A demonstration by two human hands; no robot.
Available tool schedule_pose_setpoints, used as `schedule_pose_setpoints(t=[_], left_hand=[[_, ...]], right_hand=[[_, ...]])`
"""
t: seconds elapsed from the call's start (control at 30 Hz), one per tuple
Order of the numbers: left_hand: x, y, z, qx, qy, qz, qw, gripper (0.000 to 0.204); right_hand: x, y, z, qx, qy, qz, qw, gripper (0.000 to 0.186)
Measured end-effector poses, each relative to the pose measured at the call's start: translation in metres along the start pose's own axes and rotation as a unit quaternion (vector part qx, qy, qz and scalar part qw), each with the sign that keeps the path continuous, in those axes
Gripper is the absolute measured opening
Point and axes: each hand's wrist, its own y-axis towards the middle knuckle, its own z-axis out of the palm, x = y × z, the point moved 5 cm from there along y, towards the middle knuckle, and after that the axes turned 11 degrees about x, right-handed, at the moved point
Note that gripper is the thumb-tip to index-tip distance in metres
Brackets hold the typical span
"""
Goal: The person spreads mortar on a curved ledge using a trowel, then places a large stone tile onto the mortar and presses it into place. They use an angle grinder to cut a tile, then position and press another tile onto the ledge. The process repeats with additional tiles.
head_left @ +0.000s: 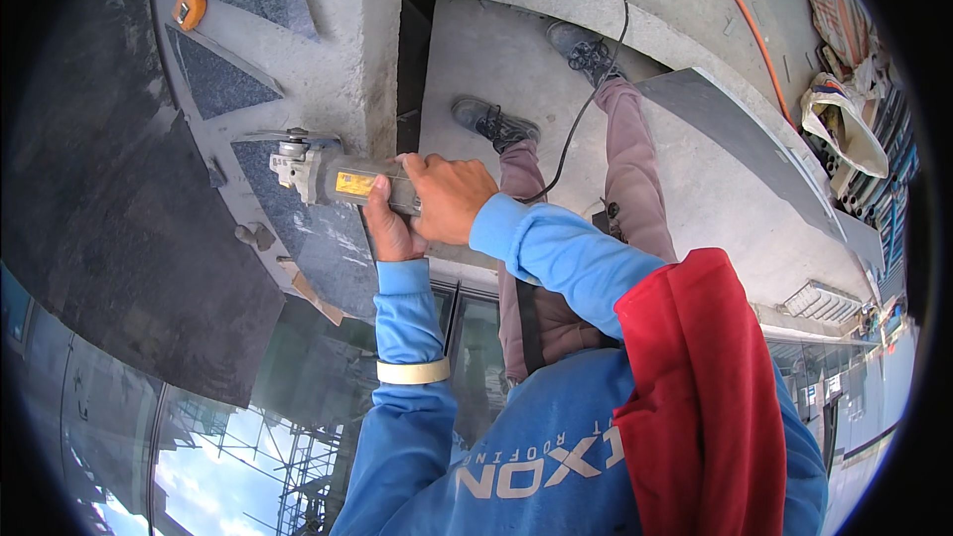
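Both my hands are wrapped round the body of a grey angle grinder (320, 177) with a yellow label. My left hand (392, 226) grips its side with the thumb along the casing. My right hand (453, 199) closes over the rear end. The grinder's thin disc (266, 136) lies toward the far edge of a dark grey stone tile (323, 243), under the tool. Whether disc and tile touch, I cannot tell. A black cord (568, 129) runs past my legs; its join to the grinder is hidden.
Triangular dark stone pieces (223, 79) and an orange tape measure (189, 11) lie on the pale concrete ledge (338, 60). A large dark slab (119, 238) is at the left. Right of my feet are another dark slab (740, 124), an orange cable (747, 25), and a white sack (844, 124).
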Motion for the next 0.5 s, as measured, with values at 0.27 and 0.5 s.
schedule_pose_setpoints(t=[0.27, 0.5], left_hand=[[0.0035, 0.0004, -0.0014, -0.011, -0.017, -0.004, 1.0, 0.049], [0.0045, 0.0009, 0.0004, 0.008, 0.008, -0.005, 1.0, 0.052]], right_hand=[[-0.0038, 0.0048, -0.003, 0.017, 0.006, -0.003, 1.0, 0.063], [-0.006, 0.0051, -0.0061, 0.019, 0.007, -0.009, 1.0, 0.06]])
